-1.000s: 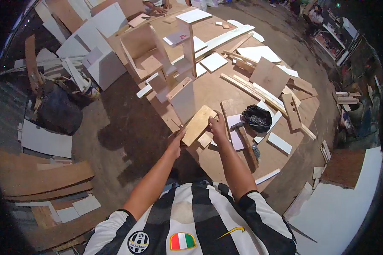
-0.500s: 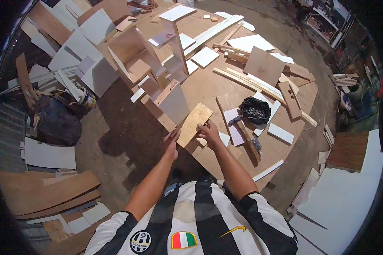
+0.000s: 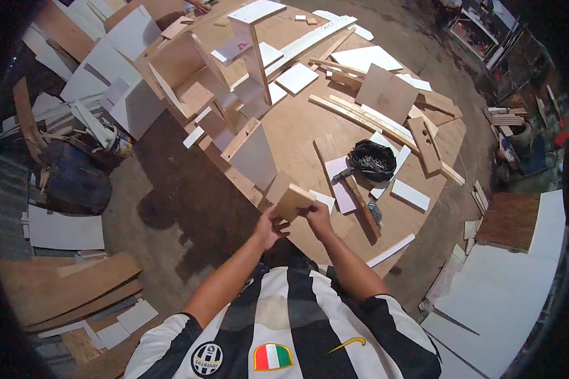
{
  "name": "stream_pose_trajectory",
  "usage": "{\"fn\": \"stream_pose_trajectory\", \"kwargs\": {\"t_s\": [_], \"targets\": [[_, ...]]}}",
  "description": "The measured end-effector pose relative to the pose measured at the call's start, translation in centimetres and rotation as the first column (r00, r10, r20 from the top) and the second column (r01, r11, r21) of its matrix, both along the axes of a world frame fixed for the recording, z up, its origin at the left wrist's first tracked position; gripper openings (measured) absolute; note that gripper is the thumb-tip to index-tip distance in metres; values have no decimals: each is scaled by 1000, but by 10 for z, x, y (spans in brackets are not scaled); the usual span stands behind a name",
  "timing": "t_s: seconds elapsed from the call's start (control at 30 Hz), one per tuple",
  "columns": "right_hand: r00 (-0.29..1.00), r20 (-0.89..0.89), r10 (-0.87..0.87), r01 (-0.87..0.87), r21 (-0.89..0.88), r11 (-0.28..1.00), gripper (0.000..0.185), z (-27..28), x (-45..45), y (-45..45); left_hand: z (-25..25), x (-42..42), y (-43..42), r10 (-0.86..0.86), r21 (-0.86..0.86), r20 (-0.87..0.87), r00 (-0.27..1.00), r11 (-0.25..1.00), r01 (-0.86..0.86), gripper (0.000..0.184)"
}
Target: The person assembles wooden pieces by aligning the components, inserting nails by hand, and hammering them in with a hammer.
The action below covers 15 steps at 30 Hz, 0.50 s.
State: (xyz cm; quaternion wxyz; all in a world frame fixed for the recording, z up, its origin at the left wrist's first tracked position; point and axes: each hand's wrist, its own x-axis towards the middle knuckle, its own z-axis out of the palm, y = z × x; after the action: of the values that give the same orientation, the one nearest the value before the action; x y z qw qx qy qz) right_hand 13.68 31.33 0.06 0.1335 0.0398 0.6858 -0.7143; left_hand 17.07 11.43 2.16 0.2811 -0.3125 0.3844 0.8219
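Note:
A small wooden board (image 3: 292,201) is held tilted at the near left edge of the wooden table (image 3: 291,136). My right hand (image 3: 316,213) grips its right side with bent fingers. At the board's lower left is my left hand (image 3: 271,228), its fingers apart and touching or very near the board. Just beyond stands an upright pale panel (image 3: 254,156). Right of the hands, a hammer (image 3: 359,201) lies near a black plastic bag (image 3: 372,160) holding small metal pieces that look like nails.
Partly built wooden boxes (image 3: 193,79) stand at the table's far left. Wood strips (image 3: 360,120) and white offcuts (image 3: 410,195) lie across the right side. Sheets (image 3: 129,104) lean at the left. Another person's hand (image 3: 199,6) shows at the top.
The board has been turned from lying broad face up to a tilted, more edge-on pose, lower down. My left hand's fingers have spread. The view has shifted slightly.

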Motion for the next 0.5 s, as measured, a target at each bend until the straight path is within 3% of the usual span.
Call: {"fn": "stream_pose_trajectory", "kwargs": {"t_s": [0.07, 0.17, 0.23, 0.3, 0.33, 0.37, 0.43, 0.5], "targets": [[1000, 7, -11, 11, -20, 1000, 27, 13, 20, 10, 11, 7, 15, -7, 103, -29, 1000, 995, 10, 47], [998, 30, -51, 53, -67, 996, 29, 31, 41, 23, 16, 13, 33, 56, 68, 38, 998, 996, -59, 45], [902, -406, 146, 4, 346, 938, 40, 52, 49, 35, 40, 8, 40, 63, 22, 72, 995, 998, -65, 43], [925, -343, 162, -44, 326, 944, 49, 59, 58, 40, 32, 5, 41, -56, 235, -7, 998, 970, 56, 38], [903, -380, 202, -19, 434, 901, 49, 64, 60, 42, 23, 2, 47, -101, 87, 64, 993, 992, 95, 38], [878, -411, 246, 14, 536, 844, 49, 65, 62, 46, 16, 1, 49, -97, 90, 65, 993, 992, 91, 38], [885, -385, 263, 36, 619, 785, 55, 54, 66, 52, 13, -5, 52, -220, 61, -93, 971, 972, 226, 43], [954, -277, -113, 235, 462, 855, 57, 42, 66, 56, 10, -10, 61, -171, 50, -109, 979, 983, 177, 44]]}}
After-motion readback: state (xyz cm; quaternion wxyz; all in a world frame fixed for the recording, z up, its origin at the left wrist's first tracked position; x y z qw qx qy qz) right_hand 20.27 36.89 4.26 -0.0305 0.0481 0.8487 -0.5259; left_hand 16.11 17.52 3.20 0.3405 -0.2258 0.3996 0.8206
